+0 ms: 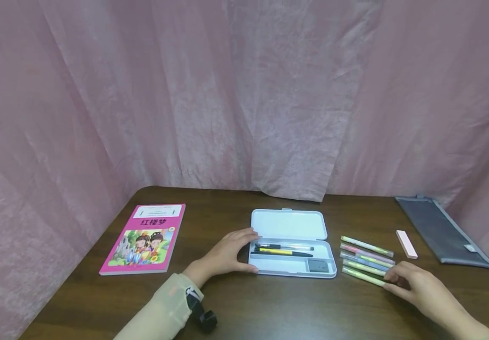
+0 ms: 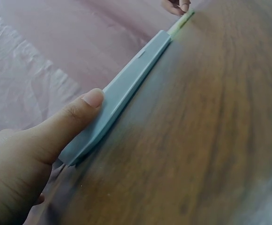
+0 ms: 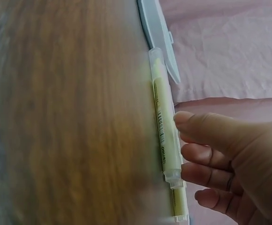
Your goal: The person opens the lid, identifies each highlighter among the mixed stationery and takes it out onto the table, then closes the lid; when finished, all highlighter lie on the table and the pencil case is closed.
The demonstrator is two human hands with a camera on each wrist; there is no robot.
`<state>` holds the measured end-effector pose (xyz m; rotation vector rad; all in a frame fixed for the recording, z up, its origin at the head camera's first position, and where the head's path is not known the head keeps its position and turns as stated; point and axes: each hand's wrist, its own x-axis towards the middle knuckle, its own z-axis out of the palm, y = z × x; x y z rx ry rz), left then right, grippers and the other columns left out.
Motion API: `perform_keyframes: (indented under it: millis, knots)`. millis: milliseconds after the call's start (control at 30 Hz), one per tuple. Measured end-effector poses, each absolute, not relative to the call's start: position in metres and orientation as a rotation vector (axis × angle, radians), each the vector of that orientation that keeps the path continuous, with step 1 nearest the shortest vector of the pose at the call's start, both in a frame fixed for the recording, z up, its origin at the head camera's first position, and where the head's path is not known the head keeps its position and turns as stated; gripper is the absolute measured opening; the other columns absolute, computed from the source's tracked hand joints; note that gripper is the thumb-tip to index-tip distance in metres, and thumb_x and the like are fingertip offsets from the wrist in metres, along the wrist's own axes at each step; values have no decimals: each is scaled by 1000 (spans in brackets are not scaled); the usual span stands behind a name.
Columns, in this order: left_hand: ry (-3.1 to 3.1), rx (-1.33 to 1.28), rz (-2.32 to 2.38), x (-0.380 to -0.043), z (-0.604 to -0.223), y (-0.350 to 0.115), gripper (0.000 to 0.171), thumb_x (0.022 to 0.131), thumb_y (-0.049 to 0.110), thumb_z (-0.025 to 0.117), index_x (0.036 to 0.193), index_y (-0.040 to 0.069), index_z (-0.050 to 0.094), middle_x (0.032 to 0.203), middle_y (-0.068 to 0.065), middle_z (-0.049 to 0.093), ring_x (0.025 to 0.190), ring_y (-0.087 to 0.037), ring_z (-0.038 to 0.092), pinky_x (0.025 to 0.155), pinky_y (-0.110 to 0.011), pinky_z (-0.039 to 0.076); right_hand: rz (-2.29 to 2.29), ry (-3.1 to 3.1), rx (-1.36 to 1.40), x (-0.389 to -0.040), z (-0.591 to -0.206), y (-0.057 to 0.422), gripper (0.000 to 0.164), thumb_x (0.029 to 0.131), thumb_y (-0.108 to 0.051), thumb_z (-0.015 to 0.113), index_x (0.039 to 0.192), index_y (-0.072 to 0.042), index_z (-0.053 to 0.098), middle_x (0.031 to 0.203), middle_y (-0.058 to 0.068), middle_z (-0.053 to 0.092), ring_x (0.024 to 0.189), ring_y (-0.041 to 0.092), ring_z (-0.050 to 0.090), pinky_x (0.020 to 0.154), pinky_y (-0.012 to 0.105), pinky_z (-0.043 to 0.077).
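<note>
A pale pencil case lies with its lid raised in the middle of the table. In it are a clear black-capped pen, a yellow and black pen and a small dark grey block. My left hand grips the case's left end, the thumb against the front edge. To the right, several highlighters lie side by side. My right hand is at the right end of the nearest yellow highlighter, loosely bent fingertips along its upper edge, the thumb not wrapped round it.
A pink book lies on the left of the wooden table. Beyond the highlighters are a slim pale pink and white bar and a grey zip pouch at the right edge. Pink curtains hang behind the table.
</note>
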<state>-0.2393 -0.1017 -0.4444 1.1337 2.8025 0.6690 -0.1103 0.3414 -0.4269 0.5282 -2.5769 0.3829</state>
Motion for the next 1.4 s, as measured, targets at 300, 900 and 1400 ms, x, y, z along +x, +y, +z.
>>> perform_keyframes:
  millis: [300, 900, 1400]
  knots:
    - [2839, 1184, 569, -235, -442, -101, 83, 76, 65, 68, 143, 22, 44, 154, 0, 38, 145, -20, 31, 119, -49, 24, 470, -2571, 540, -108, -423, 339, 31, 64, -11, 85, 81, -27, 64, 75, -27, 44, 67, -11, 39, 55, 10, 34]
    - [2912, 1030, 747, -228, -428, -115, 88, 73, 58, 75, 145, 21, 42, 150, -6, 42, 140, -28, 38, 112, -53, 35, 580, -2634, 511, -125, -383, 320, 17, 77, -13, 78, 90, -18, 67, 77, -21, 55, 67, -10, 43, 55, 18, 42]
    - [2785, 829, 1197, -246, -430, -111, 81, 77, 34, 80, 145, 12, 40, 146, -14, 43, 129, -32, 49, 101, -49, 48, 715, -2785, 411, -156, -374, 286, 24, 85, -23, 72, 106, -10, 68, 89, -3, 64, 76, 3, 58, 60, 21, 48]
